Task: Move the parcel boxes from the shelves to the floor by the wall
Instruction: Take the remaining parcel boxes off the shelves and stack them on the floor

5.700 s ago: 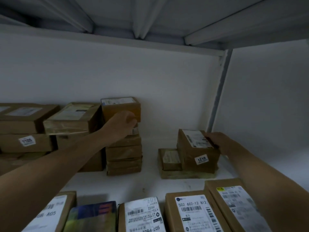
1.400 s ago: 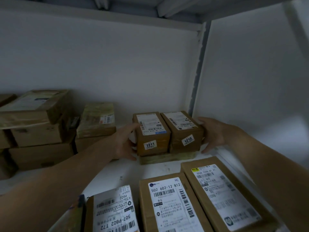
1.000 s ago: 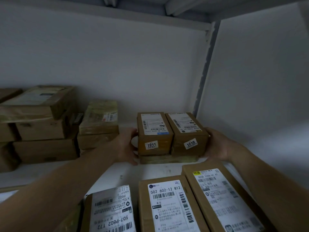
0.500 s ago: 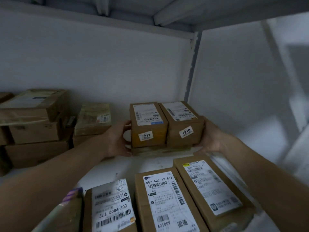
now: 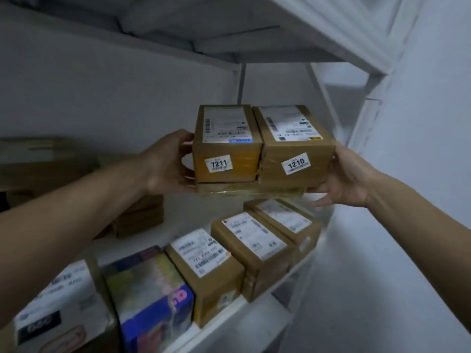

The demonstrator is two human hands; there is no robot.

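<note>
In the head view, both hands hold one small stack of parcels in the air. The left hand point(image 5: 168, 161) is curled round the left side of the box marked 7211 point(image 5: 226, 143), with the thumb high on that side and the fingers bent at the lower edge. The right hand point(image 5: 349, 177) is more open: its palm lies against the box marked 1210 point(image 5: 293, 141) and its fingers reach nearly straight under the flat box point(image 5: 249, 189) that carries both.

Between the hands, the two marked boxes stand side by side and touch.

I judge the task to be at an early or middle stage. This stack is off the shelf point(image 5: 229, 324) but not yet put down, and the floor by the wall is not visible. Below the hands, a row of parcel boxes point(image 5: 252, 240) and a coloured box point(image 5: 153, 289) wait on the shelf. Beyond the left forearm more boxes point(image 5: 140, 217) lie, dim and blurred.
</note>
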